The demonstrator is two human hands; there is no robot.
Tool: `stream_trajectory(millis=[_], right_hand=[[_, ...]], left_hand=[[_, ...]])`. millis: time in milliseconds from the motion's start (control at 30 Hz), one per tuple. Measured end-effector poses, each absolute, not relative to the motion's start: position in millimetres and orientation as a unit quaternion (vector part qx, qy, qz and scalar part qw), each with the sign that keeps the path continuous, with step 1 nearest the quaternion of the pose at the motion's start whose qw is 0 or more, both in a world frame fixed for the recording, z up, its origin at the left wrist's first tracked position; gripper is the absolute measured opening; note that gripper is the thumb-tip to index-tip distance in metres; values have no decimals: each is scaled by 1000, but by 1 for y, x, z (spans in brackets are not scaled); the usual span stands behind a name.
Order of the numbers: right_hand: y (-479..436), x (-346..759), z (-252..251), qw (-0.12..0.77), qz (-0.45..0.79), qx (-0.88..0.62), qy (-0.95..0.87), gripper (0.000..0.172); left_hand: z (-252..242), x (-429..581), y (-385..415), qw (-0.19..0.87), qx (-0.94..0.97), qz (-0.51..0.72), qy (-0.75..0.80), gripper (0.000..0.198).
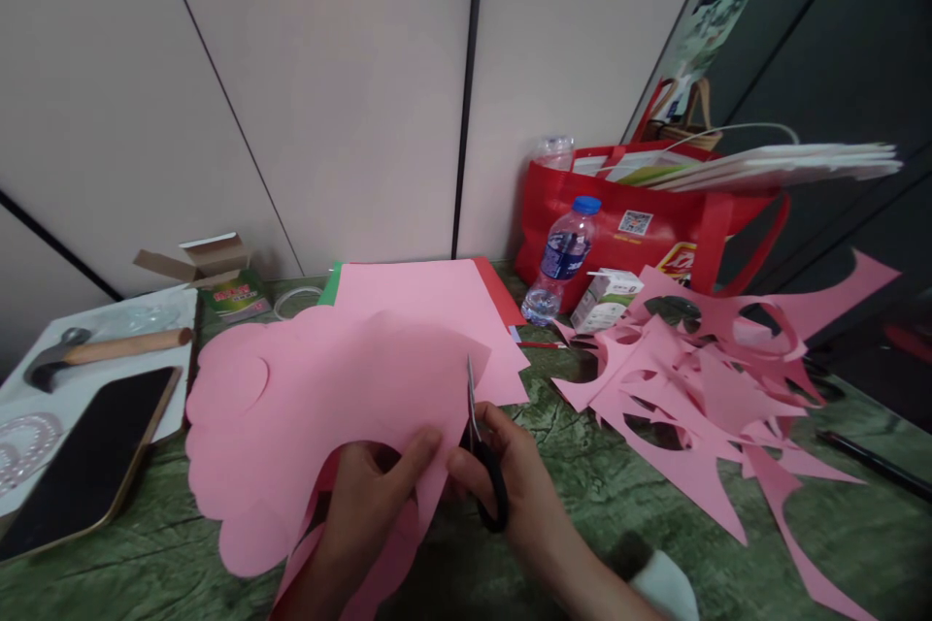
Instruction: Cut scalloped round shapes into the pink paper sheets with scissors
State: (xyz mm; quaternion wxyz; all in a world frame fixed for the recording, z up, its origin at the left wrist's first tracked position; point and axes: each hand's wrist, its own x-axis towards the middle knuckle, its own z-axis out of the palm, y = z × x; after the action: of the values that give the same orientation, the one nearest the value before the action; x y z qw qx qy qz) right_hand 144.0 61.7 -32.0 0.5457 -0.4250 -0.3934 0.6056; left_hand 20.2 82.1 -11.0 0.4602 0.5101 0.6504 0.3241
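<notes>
My left hand [375, 495] grips a sheet of pink paper [393, 374], thumb on top and fingers reaching through a cut-out hole. Black-handled scissors [490, 485] sit in my right hand [516, 461], their blades at the right edge of the sheet. I cannot tell whether the blades are apart. To the left, rounded pink paper pieces [229, 388] lie overlapping, partly under the held sheet. Behind it is a stack of pink paper [415, 286], with green and red sheets showing at its sides. Pink scraps [677, 398] with curved cut-outs are heaped on the right.
On the left are a phone [94, 451], a hammer [123, 347], a beaded strand [29, 446] and an opened small box [233, 296]. A water bottle [562, 262], a white carton [607, 301] and a red bag [626, 223] stand at back right. A black pen-like stick [874, 461] lies far right.
</notes>
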Motion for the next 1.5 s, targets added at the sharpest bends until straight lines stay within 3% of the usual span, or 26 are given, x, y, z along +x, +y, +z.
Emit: stream_trajectory(millis=[300,533,1500], right_hand=[[66,144,-38,543,607,-428,-392,42],[72,150,-41,563,628,-389,-370,59],[71,147,-43,575,620,-374,-380,52]], left_hand=[[-12,15,86,446,550,353,611,47],[-9,10,91,405,603,284,626,47],[-12,8,94,410,625,285,600,47]])
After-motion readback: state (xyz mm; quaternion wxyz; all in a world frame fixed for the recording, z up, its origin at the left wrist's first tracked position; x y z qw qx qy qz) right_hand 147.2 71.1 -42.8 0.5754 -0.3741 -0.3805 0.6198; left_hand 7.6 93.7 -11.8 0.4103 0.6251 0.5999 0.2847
